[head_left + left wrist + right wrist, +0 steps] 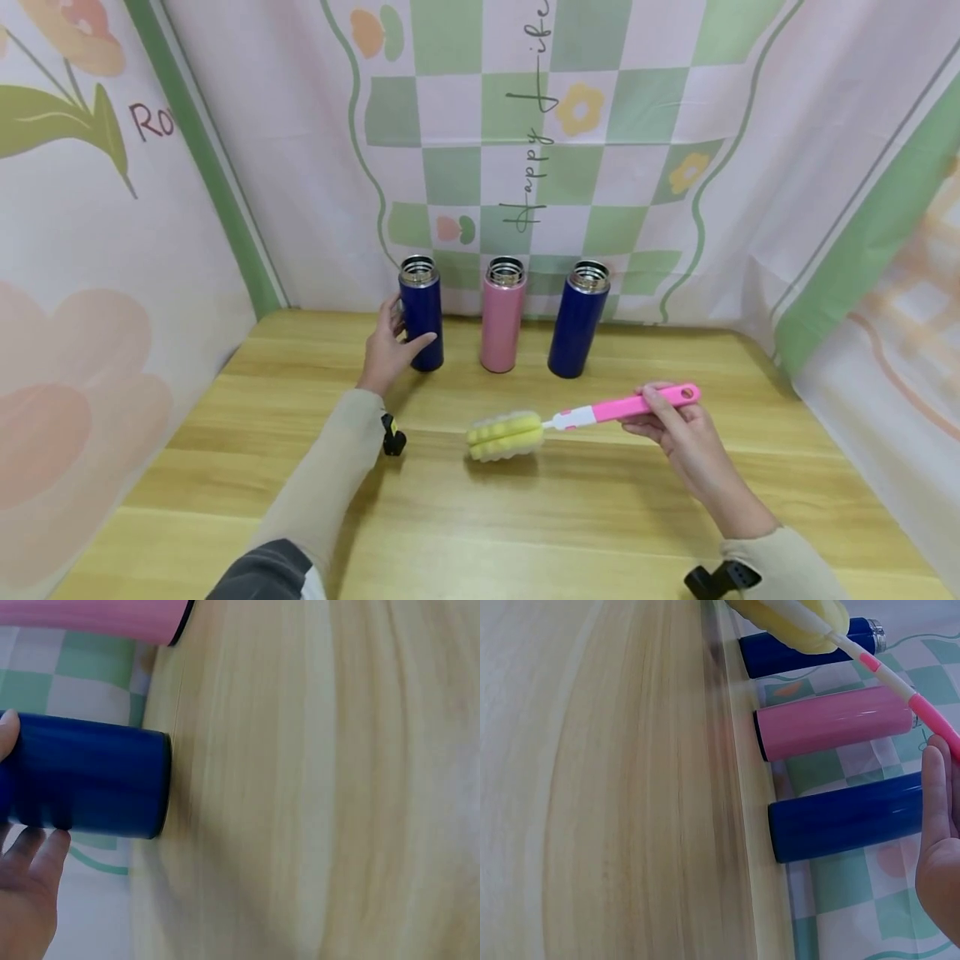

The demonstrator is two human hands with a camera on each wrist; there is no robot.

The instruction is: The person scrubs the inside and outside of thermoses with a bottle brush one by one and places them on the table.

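Note:
At the left of the row, my left hand [386, 350] is around an upright, lidless dark blue thermos flask [424, 321], thumb across its front and fingers at its far side. In the left wrist view the fingers [46, 862] touch the flask's wall. My right hand [678, 433] pinches the pink handle of a bottle brush [622, 407] between thumb and fingers. The brush lies nearly level over the table, its yellow and white sponge head [506, 436] pointing left. A pink flask [501, 321] stands in the middle, and a second blue flask [576, 325] at the right.
All three flasks stand near the back edge of the wooden table [465, 525], mouths open upward. Right behind them hangs a green and white checked curtain [517, 167]. More printed cloth [90, 333] closes off the left side, and cloth [885, 350] hangs at the right.

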